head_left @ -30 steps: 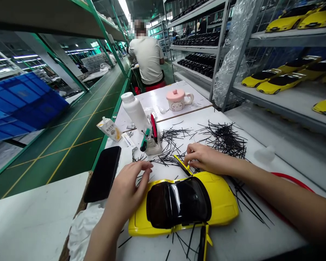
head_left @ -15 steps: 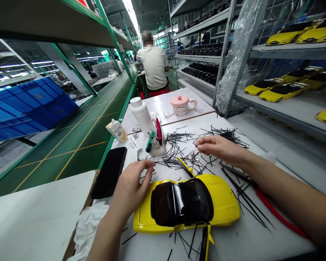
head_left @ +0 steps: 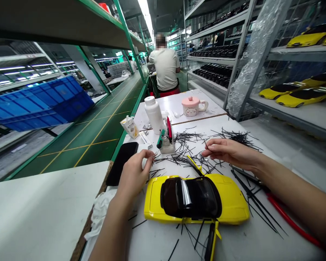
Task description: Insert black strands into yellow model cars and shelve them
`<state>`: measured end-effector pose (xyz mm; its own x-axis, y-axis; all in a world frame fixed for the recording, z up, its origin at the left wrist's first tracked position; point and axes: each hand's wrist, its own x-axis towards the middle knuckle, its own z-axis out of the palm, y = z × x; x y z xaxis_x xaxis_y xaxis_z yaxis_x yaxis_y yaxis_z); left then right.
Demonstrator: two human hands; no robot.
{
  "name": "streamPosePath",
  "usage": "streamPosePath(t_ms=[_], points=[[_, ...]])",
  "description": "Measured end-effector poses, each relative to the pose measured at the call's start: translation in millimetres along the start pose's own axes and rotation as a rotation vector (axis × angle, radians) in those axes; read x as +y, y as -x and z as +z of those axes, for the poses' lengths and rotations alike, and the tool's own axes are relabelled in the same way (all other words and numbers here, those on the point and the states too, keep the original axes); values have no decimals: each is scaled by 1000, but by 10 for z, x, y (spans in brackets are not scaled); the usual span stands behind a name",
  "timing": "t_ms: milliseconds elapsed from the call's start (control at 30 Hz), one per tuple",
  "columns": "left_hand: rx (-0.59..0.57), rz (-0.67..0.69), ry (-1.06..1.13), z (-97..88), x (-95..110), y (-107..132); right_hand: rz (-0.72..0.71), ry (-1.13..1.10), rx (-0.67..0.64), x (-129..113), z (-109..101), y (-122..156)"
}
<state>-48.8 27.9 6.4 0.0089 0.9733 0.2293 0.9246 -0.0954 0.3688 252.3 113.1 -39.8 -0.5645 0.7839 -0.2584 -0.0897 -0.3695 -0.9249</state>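
Note:
A yellow model car [head_left: 233,199] with a black roof and glass lies on the white table, both doors swung open. Behind its rear end, my left hand [head_left: 136,168] has thumb and forefinger brought together. Whatever is between those fingertips is too small to name. Beyond the front of the car, my right hand [head_left: 228,152] pinches a thin black strip [head_left: 205,142]. Many loose black strips [head_left: 183,143] are scattered around the car and under my hands. Long-nosed pliers with red handles [head_left: 290,217] rest beneath my right forearm.
A phone [head_left: 122,163], drink carton [head_left: 129,127], white bottle [head_left: 153,114], tool holder [head_left: 167,146] and pink-lidded mug [head_left: 190,108] stand along the far side. A green conveyor [head_left: 97,130] runs left. Shelves with yellow cars [head_left: 301,96] are right. A person [head_left: 165,67] sits ahead.
The view has shifted, so the scene sits further right. My left thumb and forefinger have closed together. In my right hand a thin black strip now shows more plainly.

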Motion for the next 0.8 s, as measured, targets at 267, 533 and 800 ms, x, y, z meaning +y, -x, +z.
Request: streamPosePath(t_ms=[267, 533, 800], points=[[-104, -32, 95, 45, -142, -35, -29, 150, 65, 38, -62, -5], [-360, 162, 477, 290, -167, -208, -137, 739, 203, 20, 73, 15], [-413, 155, 490, 508, -266, -302, -154, 812, 186, -30, 157, 54]])
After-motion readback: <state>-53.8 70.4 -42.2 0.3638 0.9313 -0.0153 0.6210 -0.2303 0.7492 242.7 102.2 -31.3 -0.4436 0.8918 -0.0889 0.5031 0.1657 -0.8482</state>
